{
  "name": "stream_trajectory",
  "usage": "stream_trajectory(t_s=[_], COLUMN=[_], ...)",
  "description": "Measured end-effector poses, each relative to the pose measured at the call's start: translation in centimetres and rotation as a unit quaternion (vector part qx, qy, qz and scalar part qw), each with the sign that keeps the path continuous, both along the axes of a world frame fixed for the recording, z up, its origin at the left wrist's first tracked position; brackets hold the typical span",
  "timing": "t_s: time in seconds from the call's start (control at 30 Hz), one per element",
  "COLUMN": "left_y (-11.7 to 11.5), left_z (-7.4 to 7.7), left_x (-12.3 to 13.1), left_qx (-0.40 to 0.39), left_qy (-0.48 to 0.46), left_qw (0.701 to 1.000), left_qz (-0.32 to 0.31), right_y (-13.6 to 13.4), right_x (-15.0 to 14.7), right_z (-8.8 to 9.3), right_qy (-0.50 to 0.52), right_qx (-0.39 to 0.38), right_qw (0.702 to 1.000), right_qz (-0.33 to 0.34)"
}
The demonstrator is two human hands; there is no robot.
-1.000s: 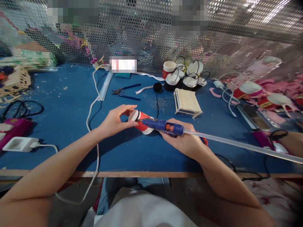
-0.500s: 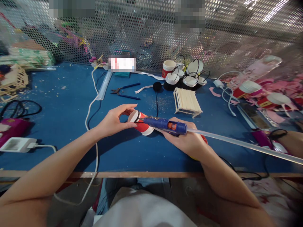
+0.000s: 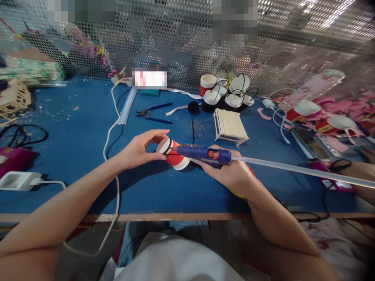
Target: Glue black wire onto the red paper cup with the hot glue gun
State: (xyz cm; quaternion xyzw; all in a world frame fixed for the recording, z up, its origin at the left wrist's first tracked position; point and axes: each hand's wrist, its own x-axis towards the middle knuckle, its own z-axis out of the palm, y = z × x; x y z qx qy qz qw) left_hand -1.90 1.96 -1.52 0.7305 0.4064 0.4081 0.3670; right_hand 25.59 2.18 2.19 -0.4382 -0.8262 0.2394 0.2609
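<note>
My left hand (image 3: 146,148) has its fingers and thumb round the base end of a red and white paper cup (image 3: 178,159), which lies tilted on its side. Black cord wraps the cup near that end. In my right hand (image 3: 230,169) is a blue glue gun (image 3: 202,153), its nozzle pointing left and touching or nearly touching the cord. A long clear glue stick (image 3: 290,168) sticks out of the gun's back to the right. From a ball of black cord (image 3: 193,107), a strand runs down toward the cup.
Blue-handled pliers (image 3: 154,113) lie left of the cord ball. Several cups with black cord handles (image 3: 233,100) and a bundle of pale sticks (image 3: 231,125) stand behind my right hand. A white cable (image 3: 107,142) crosses at left. Another person's arm (image 3: 361,175) shows at right.
The whole view has shifted slightly. The cup, the glue gun and both hands keep nearly the same pose, while the purple item beside the other person's arm at right shows more fully.
</note>
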Motion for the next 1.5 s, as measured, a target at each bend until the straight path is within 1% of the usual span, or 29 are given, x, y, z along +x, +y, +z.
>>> stream_trajectory(t_s=[0.13, 0.3, 0.37, 0.53, 0.8, 0.97, 1.07, 1.3, 1.5], left_y=[0.06, 0.10, 0.13, 0.22, 0.16, 0.24, 0.25, 0.19, 0.04], left_z=[-0.03, 0.03, -0.01, -0.17, -0.13, -0.29, -0.33, -0.23, -0.11], left_x=[-0.16, -0.20, -0.21, -0.28, -0.38, -0.49, -0.47, -0.46, -0.37], left_qx=[-0.003, -0.007, -0.006, -0.004, -0.007, -0.001, -0.003, -0.007, -0.010], left_qy=[-0.010, -0.015, -0.017, -0.017, -0.024, -0.020, -0.020, -0.020, -0.021], left_qw=[1.000, 1.000, 1.000, 0.999, 0.999, 0.999, 0.998, 0.998, 0.999], left_qz=[-0.014, -0.017, -0.017, -0.032, -0.044, -0.049, -0.052, -0.053, -0.049], right_y=[0.53, 0.32, 0.22, 0.41, 0.20, 0.87, 1.11, 0.43, 0.88], right_x=[-0.15, -0.16, -0.15, -0.21, -0.03, -0.40, -0.47, -0.23, -0.42], right_z=[-0.13, 0.19, 0.18, -0.09, 0.32, 0.19, 0.18, 0.65, 0.07], right_qy=[0.011, 0.004, -0.002, 0.013, 0.023, 0.037, 0.032, 0.043, 0.044], right_qx=[0.020, -0.001, 0.002, 0.028, 0.002, 0.011, 0.018, -0.028, -0.015], right_qw=[1.000, 1.000, 1.000, 0.999, 0.999, 0.999, 0.999, 0.999, 0.999], right_qz=[-0.015, 0.011, 0.012, -0.009, 0.026, 0.003, 0.002, 0.014, -0.010])
